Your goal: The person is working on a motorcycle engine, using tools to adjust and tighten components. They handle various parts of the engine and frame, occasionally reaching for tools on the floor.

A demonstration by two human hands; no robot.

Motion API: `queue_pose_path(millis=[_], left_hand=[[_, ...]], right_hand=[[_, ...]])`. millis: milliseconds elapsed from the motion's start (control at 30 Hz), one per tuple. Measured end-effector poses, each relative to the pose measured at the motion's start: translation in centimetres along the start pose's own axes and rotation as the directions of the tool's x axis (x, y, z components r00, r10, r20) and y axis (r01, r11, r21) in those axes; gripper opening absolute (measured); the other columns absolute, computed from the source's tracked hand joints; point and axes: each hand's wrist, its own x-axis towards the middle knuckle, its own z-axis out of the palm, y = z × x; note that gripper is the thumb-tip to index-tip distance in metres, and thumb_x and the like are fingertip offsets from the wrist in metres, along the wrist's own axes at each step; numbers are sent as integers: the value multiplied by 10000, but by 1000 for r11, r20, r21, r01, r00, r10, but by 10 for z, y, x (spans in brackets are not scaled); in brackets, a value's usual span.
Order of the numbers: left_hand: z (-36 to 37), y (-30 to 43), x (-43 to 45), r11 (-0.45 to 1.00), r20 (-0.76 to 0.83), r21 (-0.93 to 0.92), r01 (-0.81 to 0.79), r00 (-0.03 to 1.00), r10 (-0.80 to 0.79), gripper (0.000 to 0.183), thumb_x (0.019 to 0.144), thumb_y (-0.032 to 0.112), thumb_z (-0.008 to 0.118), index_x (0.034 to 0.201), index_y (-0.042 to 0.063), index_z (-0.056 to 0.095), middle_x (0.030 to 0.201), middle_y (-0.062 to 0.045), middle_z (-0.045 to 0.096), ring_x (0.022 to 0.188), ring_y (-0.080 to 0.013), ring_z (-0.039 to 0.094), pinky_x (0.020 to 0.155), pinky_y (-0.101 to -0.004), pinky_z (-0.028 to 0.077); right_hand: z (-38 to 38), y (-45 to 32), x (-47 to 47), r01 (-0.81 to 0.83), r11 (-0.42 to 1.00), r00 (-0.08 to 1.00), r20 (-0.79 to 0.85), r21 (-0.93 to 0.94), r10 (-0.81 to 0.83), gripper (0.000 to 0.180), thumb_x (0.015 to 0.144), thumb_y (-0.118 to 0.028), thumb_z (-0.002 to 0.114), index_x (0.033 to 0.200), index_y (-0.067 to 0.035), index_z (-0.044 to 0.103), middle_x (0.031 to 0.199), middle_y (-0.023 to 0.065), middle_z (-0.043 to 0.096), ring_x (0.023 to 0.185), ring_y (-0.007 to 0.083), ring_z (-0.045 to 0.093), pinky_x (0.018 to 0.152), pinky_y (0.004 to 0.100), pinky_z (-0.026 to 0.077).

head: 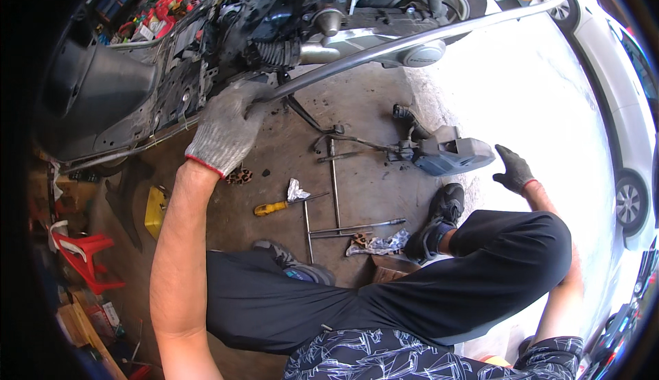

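Note:
My left hand [229, 120], in a grey knit glove with a red cuff, is closed around a bare metal bar [360, 55]. The bar slants up to the right along the side of a partly stripped motor scooter [278, 24]. My right hand [515, 169], in a darker soiled glove, is held out with thumb and fingers apart and nothing in it. Just left of its fingertips, an air filter box [453, 151] with a ribbed rubber hose [412, 117] lies on the concrete floor [288, 148].
Between my feet lie a yellow-handled screwdriver [271, 208], T-handle wrenches [334, 184] and a leopard-print rag [381, 243]. A small cardboard box [391, 268] sits close by. Left are a yellow container [155, 210] and a red plastic chair [87, 256]. A car [612, 102] stands at right.

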Motion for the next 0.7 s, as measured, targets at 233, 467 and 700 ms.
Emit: queue_pose_path(millis=[233, 467, 700], left_hand=[[10, 12, 13, 993, 17, 92, 71, 997, -73, 274, 876, 70, 624, 1138, 33, 699, 1147, -172, 698, 1092, -365, 657, 937, -421, 517], [23, 10, 15, 971, -78, 239, 3, 997, 16, 270, 847, 55, 627, 1096, 98, 720, 1103, -164, 696, 1032, -377, 657, 893, -457, 532], [31, 14, 21, 978, -109, 208, -1, 994, 25, 253, 851, 30, 615, 1079, 76, 715, 1055, -165, 702, 1002, -389, 659, 865, -450, 528]], right_hand=[[39, -19, 23, 124, 991, 952, -288, 59, -102, 1048, 666, -182, 887, 1536, -10, 329, 1499, 261, 464, 1357, 404, 498, 1118, 459, 438], [40, -18, 57, 159, 938, 978, -180, 308, -107, 959, 637, -115, 883, 1492, -97, 449, 1322, 208, 610, 1220, 406, 586, 1053, 459, 494], [20, -11, 58, 64, 960, 997, -58, 273, -50, 637, 613, -158, 917, 1172, -66, 626, 1102, 196, 697, 1078, 388, 653, 936, 461, 533]])
